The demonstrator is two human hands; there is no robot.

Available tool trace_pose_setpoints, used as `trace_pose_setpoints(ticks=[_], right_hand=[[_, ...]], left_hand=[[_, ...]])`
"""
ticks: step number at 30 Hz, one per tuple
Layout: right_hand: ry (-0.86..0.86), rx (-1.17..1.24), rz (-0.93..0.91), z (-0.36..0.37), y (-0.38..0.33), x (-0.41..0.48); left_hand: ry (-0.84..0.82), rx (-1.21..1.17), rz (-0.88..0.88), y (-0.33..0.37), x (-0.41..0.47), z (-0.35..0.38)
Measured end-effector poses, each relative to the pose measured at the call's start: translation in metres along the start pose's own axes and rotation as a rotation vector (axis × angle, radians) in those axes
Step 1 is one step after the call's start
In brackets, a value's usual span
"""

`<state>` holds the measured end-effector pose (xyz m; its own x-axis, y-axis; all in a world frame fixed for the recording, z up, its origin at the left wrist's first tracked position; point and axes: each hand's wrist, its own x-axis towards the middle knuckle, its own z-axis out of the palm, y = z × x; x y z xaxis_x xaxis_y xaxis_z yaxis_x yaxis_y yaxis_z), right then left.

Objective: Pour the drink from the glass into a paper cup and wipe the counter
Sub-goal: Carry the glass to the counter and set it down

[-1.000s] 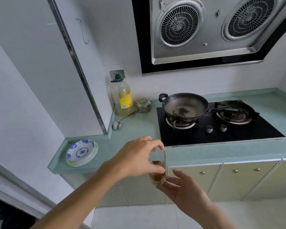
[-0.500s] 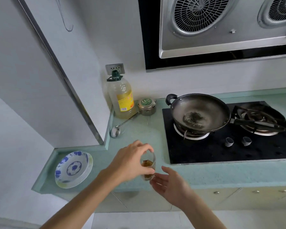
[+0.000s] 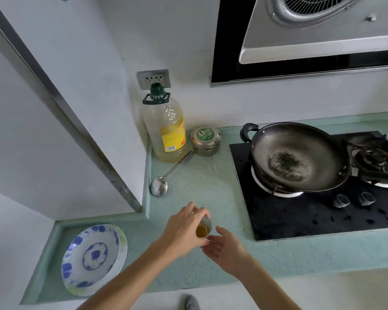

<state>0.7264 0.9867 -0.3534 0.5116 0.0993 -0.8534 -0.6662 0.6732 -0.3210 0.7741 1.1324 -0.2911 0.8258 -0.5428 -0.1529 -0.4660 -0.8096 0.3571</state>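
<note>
A small clear glass (image 3: 203, 229) with brown drink in its bottom is over the pale green counter (image 3: 211, 193), left of the hob. My left hand (image 3: 184, 229) grips the glass from the left, fingers curled round its rim and side. My right hand (image 3: 224, 247) is just below and right of the glass, palm up and fingers straight, touching or nearly touching its base. I cannot tell whether the glass stands on the counter. No paper cup or cloth is in view.
A blue-and-white plate (image 3: 92, 258) lies at the counter's left end. A ladle (image 3: 161, 182), an oil bottle (image 3: 166, 130) and a metal tin (image 3: 206, 140) sit at the back. A wok (image 3: 300, 155) rests on the black hob (image 3: 311, 211). A range hood hangs above.
I have come closer to the counter and look down more steeply. Both hands and the glass have moved forward, from in front of the cabinets to over the counter.
</note>
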Motion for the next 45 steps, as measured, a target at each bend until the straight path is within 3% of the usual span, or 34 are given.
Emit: trace_pose_setpoints(ticks=[14, 25, 30, 36, 40, 45], right_hand=[[0.141, 0.055, -0.014, 0.016, 0.009, 0.046], [0.147, 0.081, -0.058, 0.011, 0.027, 0.047], [0.113, -0.021, -0.082, 0.003, 0.046, 0.030], [0.033, -0.085, -0.085, -0.020, 0.086, -0.001], [0.012, -0.007, -0.032, -0.036, 0.124, -0.012], [-0.006, 0.031, 0.019, -0.043, 0.170, -0.025]], left_hand=[[-0.065, -0.046, 0.118, -0.054, 0.032, 0.045], [-0.074, -0.016, 0.148, -0.061, 0.032, 0.048], [-0.031, -0.034, 0.116, -0.062, 0.011, 0.055], [0.090, -0.178, -0.148, -0.064, -0.066, 0.078], [0.166, -0.556, -0.385, -0.065, -0.133, 0.115], [0.075, -1.085, -0.806, -0.053, -0.197, 0.133]])
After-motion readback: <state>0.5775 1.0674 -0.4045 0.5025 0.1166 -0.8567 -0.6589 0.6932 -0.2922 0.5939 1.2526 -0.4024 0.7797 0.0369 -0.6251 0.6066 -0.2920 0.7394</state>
